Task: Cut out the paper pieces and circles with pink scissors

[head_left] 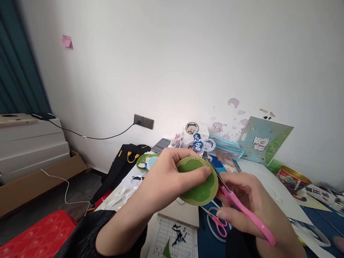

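Observation:
My left hand [174,175] pinches a round green paper disc [197,190], its thumb lying across the front and the fingers behind. A darker scalloped shape fills the disc's middle, inside a paler rim. In my right hand [244,193] is a pair of pink-handled scissors [247,213]. Their blades meet the disc's upper right edge; how far they are apart I cannot tell. Beneath my hands lies a second pair of pink scissors [219,222]. A pale board [180,213] and a printed grid sheet [159,236] with black scraps are below the disc.
White paper strips [120,196] lie left of my hands. Behind stand round stickers [198,145], a clear zip pouch [227,147] and a card [264,139] against the wall. A gold-rimmed tin [292,177] is at right. A black bag [118,168] and red stool [40,234] are left.

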A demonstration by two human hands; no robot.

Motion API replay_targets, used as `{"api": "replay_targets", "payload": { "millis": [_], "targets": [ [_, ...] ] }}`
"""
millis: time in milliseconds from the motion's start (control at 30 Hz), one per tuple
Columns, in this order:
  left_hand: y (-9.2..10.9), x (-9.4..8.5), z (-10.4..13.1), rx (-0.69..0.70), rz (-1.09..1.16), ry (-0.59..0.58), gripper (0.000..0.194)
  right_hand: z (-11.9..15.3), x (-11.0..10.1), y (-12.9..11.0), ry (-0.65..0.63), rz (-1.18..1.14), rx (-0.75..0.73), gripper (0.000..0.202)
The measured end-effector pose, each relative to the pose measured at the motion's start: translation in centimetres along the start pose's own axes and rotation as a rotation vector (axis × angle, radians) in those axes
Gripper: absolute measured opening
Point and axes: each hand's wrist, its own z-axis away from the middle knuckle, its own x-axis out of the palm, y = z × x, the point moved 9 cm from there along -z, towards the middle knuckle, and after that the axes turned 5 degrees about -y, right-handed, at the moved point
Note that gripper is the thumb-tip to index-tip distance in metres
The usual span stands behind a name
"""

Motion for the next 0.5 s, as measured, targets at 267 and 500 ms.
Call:
{"api": "replay_targets", "payload": {
  "millis": [267, 500],
  "targets": [
    [-0.41, -0.11, -0.03, -0.010, 0.006, -0.010, 0.018, 0.02, 0.02, 0.29, -0.005, 0.123, 0.013, 0.017],
    [-0.25, 0.11, -0.07, -0.038, 0.003, -0.017, 0.018, -0.03, -0.09, 0.03, 0.013, 0.283, 0.035, 0.020]
  ]
}}
